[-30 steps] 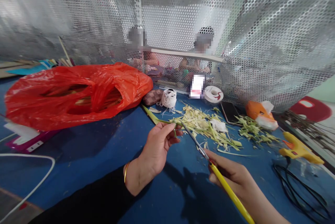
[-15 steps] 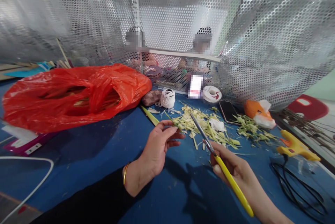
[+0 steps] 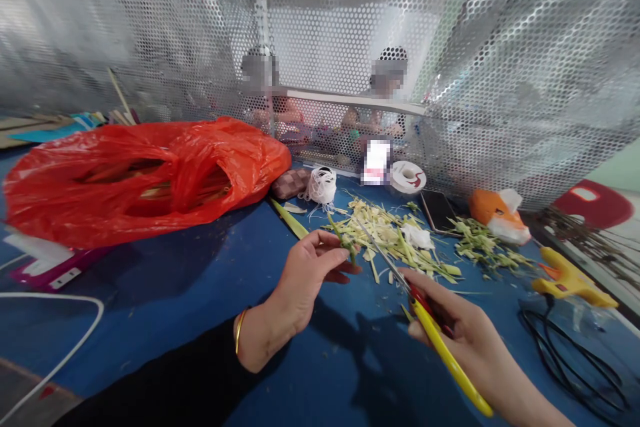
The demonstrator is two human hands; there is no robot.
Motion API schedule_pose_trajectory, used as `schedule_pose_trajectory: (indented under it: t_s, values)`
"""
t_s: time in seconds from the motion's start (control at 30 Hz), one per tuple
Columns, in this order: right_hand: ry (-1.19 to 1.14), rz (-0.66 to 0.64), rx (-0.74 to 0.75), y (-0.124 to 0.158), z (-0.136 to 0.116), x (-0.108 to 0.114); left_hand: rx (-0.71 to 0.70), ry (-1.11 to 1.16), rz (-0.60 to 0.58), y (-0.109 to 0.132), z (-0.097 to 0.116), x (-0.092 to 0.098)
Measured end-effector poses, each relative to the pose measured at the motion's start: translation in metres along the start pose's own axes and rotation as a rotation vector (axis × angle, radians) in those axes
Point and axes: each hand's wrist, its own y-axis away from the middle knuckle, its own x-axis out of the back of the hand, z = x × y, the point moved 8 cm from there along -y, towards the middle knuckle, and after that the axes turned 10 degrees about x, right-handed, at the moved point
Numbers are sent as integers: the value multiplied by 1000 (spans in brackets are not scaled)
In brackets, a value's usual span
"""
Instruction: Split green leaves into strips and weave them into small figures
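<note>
My left hand (image 3: pixel 313 274), with a gold bangle at the wrist, pinches a small green piece of plant leaf or stem (image 3: pixel 349 246) between thumb and fingers. Its exact shape is partly hidden by the fingertips. In my right hand (image 3: pixel 455 320) is a long tool with slim metal blades and a yellow handle (image 3: pixel 453 360); a red part shows beside the yellow. The blades point up and left, their tip close to the green piece; I cannot tell whether they touch. Behind both hands lie pale yellow-green leaf scraps (image 3: pixel 383 227).
A red plastic bag (image 3: pixel 240 154) holding dry strips fills the left. Along the back are white cord (image 3: pixel 323 185), a ribbon spool (image 3: pixel 407 177) and a phone (image 3: pixel 440 211). At right lie a tissue pack (image 3: pixel 493 210) and a yellow glue gun (image 3: pixel 570 280) with its black cable. Two people sit behind the perforated screen (image 3: pixel 330 34).
My left hand has shifted slightly right, and the green piece shows more upright. The tool in my right hand has turned a little, bringing its red part into sight.
</note>
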Motion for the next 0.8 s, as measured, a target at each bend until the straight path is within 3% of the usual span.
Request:
schedule_pose_trajectory:
  t_s: [0.53,0.8]
  values:
    - [240,-122,66,1,-4,0,-44,-127,140,-1,3,9]
    - [257,-139,101,1,-5,-4,-27,-121,114,-1,-2,8]
